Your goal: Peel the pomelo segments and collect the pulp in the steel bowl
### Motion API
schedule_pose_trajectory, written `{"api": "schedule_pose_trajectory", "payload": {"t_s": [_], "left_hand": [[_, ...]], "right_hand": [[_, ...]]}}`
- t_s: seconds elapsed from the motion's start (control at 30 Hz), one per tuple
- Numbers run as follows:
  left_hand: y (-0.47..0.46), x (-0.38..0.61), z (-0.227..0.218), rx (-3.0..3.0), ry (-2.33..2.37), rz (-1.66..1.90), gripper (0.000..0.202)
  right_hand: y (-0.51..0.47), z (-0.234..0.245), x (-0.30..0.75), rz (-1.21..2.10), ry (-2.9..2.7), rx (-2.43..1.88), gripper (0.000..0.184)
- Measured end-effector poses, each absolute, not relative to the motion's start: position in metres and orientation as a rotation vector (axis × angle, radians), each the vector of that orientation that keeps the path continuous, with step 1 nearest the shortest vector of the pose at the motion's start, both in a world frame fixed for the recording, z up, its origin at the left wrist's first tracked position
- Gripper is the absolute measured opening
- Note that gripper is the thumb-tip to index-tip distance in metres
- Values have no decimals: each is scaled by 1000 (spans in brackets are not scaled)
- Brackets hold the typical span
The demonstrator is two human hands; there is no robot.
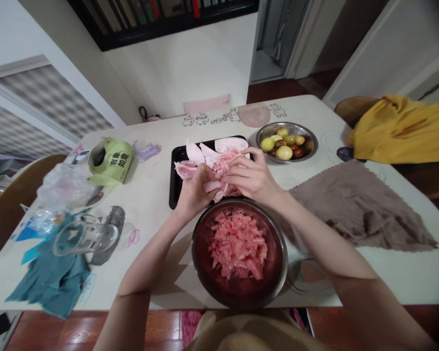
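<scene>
Head view, ragged, glossy coral pulp (237,243) in bowl (207,270), left hand (196,191) and right hand (254,179) pinching pale membrane (212,186)

This is looking like a home, most likely its dining area. A pale table (146,195) is filling the middle of the frame, with cartoon figures (234,115) lining its far edge and a pink doodle (133,237) marking its left half. Wooden chairs (10,214) are standing at the left and right edges, yellow fabric (406,129) draping over the right one. A metal bowl of fruit (311,142) is sitting right of upper centre. At top centre-left, a black frame (113,41) is enclosing book-like shapes. A doorway (274,53) is opening at upper right, and reddish-brown flooring (80,331) is showing along the bottom.
</scene>
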State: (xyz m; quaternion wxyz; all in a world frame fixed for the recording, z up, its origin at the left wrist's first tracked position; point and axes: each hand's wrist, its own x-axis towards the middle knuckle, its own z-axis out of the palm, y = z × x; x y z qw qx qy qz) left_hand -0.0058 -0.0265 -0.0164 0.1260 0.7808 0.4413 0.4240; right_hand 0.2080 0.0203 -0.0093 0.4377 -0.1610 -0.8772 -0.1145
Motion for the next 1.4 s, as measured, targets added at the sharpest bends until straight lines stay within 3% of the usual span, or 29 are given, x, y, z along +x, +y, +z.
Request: {"api": "schedule_pose_trajectory", "payload": {"t_s": [0.13,0.27,0.4,0.53,0.77,1.07,1.4], "left_hand": [[-28,-4,-14,2392,1265,1260,36],[-30,-2,-15,2482,1296,1281,30],[-31,-1,-17,2528,1327,1278,30],[-30,1,-18,2504,1327,1433,30],[-31,0,-19,2352,1435,1739,26],[-37,7,-17,2336,1239,1674,28],[-41,1,-22,2262,1266,1769,36]], "right_hand": [[13,-13,202,-611,-2047,-391,22],[7,-17,197,-695,-1954,-403,17],[-1,-20,194,-673,-1912,-363,11],[-3,-20,193,-598,-1919,-444,18],[-1,-15,188,-30,-2026,-668,29],[0,-13,196,-385,-1864,-584,15],[2,-10,202,-387,-1886,-561,26]]}}
